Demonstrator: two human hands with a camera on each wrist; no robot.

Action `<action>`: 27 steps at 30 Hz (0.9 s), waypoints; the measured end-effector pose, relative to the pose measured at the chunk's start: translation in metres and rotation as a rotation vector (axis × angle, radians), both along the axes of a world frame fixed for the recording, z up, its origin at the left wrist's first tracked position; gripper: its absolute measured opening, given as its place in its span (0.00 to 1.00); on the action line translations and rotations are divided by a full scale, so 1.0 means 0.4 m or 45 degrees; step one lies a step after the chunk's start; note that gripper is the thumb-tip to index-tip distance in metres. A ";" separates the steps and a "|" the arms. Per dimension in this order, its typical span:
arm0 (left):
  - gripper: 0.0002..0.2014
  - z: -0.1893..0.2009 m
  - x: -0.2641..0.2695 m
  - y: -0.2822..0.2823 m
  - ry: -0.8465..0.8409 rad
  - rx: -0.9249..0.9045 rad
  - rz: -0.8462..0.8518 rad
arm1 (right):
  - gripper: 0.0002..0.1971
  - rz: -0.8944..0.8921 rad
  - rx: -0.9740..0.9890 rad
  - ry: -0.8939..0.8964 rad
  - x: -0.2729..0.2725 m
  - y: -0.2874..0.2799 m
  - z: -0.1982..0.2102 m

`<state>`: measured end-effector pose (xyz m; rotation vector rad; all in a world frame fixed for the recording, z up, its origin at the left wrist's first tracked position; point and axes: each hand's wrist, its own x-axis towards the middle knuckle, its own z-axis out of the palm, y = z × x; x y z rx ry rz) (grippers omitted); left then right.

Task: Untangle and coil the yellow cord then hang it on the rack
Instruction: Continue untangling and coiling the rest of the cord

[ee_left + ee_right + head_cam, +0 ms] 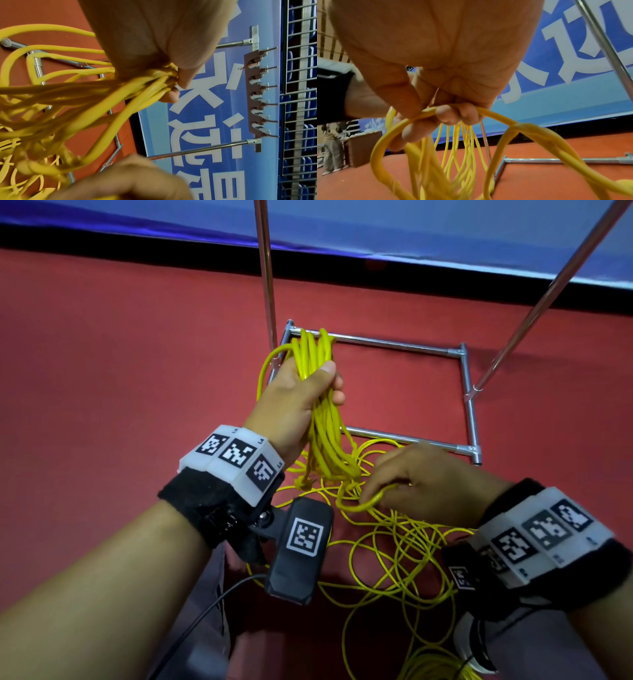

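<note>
Coiling was the step in hand. The left hand [301, 392] was closed round a bundle of finished loops of the yellow cord [320, 419], thumb pressed over the strands and fingers curled beneath them; loop tops stood above the thumb and the loop bottoms hung below the palm. The right hand [421, 481] pinched a single strand between thumb and curled fingers [447, 115], just below and beside the hanging bundle. Beneath both hands the remaining cord lay in loose, overlapping turns on the red floor [102, 371] — still tangled, by the look of it.

For a clean result, the next loop would best be drawn free of the floor pile before being laid in, matched in length to the loops already held, and passed under the left thumb without slackening the grip. A small knot-like snarl appeared near the bundle's lower end; it probably needed clearing first.

The rack [255, 94], a row of pegs on a bar between two metal uprights, stood beyond the left fingertips — nothing hung on it yet.
</note>
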<state>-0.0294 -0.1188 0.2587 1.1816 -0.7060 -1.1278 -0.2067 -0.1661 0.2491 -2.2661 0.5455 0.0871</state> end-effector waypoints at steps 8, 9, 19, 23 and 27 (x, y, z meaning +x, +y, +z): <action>0.11 -0.016 -0.042 0.008 -0.087 0.052 -0.213 | 0.22 -0.165 -0.030 -0.420 -0.002 -0.014 0.034; 0.12 -0.018 -0.045 0.008 -0.105 0.061 -0.228 | 0.27 -0.168 -0.079 -0.448 -0.003 -0.016 0.037; 0.12 -0.024 -0.058 0.021 -0.260 0.128 -0.419 | 0.35 -0.185 -0.481 -0.472 0.007 -0.027 0.076; 0.22 -0.014 -0.068 0.026 -0.242 0.106 -0.485 | 0.35 -0.199 -0.417 -0.594 0.009 -0.037 0.070; 0.24 -0.008 -0.061 0.022 -0.188 0.072 -0.501 | 0.31 -0.405 -0.128 -0.591 -0.010 -0.051 0.058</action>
